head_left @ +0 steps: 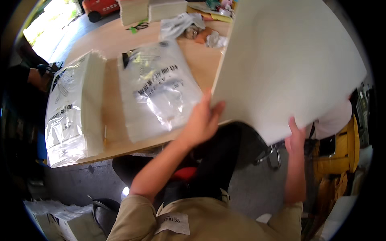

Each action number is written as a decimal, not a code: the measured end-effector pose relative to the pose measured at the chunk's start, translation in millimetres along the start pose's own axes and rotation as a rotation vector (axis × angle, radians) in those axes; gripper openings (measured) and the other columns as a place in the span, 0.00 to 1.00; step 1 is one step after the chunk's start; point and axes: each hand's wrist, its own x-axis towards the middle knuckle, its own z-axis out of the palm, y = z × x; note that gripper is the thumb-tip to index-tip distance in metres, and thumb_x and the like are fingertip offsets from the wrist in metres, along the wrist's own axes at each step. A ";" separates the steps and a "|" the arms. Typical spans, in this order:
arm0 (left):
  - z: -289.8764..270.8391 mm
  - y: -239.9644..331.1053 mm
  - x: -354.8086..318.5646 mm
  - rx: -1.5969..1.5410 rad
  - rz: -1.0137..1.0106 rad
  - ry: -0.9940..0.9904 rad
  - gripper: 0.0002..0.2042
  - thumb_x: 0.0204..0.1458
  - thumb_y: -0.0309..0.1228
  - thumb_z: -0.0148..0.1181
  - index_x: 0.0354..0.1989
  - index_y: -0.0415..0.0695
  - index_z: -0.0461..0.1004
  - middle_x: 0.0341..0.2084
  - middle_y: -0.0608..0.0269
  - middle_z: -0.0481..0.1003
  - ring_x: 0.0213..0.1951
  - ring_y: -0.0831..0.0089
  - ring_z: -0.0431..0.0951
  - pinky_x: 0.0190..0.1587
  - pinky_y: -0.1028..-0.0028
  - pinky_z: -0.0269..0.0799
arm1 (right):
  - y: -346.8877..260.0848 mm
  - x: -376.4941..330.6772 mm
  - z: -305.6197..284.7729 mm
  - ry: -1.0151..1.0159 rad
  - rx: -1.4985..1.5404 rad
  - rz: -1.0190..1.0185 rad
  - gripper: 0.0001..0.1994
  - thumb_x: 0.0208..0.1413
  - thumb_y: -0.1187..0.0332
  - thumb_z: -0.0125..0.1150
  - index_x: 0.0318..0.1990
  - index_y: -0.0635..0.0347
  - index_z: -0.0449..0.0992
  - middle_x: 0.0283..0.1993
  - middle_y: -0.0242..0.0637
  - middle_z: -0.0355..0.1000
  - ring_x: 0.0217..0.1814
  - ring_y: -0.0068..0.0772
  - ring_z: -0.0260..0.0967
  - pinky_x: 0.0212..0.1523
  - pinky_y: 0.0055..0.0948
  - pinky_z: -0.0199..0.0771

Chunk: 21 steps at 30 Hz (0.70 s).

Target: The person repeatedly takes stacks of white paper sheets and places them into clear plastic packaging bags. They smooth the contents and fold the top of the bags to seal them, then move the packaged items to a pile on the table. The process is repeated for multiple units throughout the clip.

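A large white sheet or stack of paper [285, 68] is held up and tilted over the table's right side by both my hands. My left hand [204, 120] grips its lower left corner, thumb on the near face. On the lower right edge my right hand [295, 134] pinches it with the thumb on top. Its far side and the fingers behind are hidden. Beside my left hand lies a flat pile of clear plastic bags [159, 90] with black print. Farther left, a thick stack of white sheets in a clear printed plastic bag [72, 108] rests at the table edge.
On the wooden table [110, 38] are black-handled scissors [141, 26], crumpled plastic [181, 24] and two white paper stacks [134, 12]. Another person's hand [37, 78] shows at the left. Yellow material [335, 150] stands at the right; a red machine [98, 7] is behind the table.
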 end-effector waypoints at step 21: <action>-56.2 -70.2 -79.0 0.302 0.084 0.228 0.21 0.62 0.29 0.58 0.60 0.37 0.60 0.51 0.61 0.66 0.51 0.70 0.68 0.55 0.71 0.65 | 110.6 74.6 57.7 -0.469 0.208 0.085 0.26 0.54 0.76 0.67 0.61 0.59 0.67 0.56 0.34 0.71 0.60 0.30 0.67 0.60 0.35 0.66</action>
